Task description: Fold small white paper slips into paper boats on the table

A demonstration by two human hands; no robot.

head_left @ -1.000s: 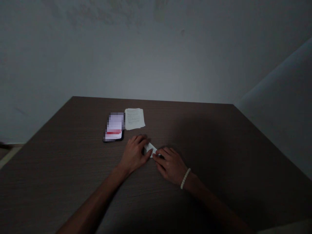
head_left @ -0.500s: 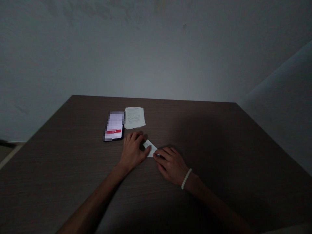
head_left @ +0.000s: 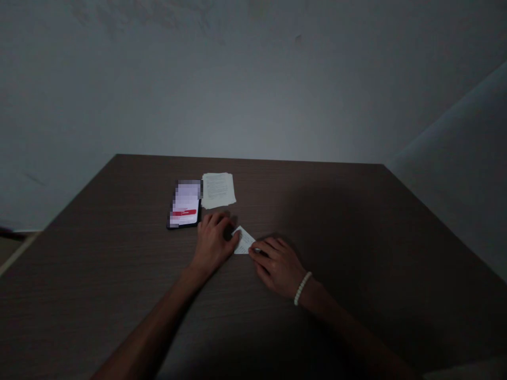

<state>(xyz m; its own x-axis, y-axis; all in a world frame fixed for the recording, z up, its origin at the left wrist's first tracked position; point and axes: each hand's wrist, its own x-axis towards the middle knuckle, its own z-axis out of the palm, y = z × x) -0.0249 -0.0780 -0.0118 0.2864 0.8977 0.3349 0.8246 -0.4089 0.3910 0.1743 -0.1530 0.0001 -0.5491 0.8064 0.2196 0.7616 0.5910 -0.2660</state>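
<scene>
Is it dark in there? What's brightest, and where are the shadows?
Head view: dim overall; phone screen brightest, partly blocky; broad shadow on the table beyond and right of the right hand; print on the paper stack unreadable.

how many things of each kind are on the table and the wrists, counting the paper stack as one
Phone: 1
Paper stack: 1
Small paper piece: 1
Beaded bracelet: 1
Total: 4
</scene>
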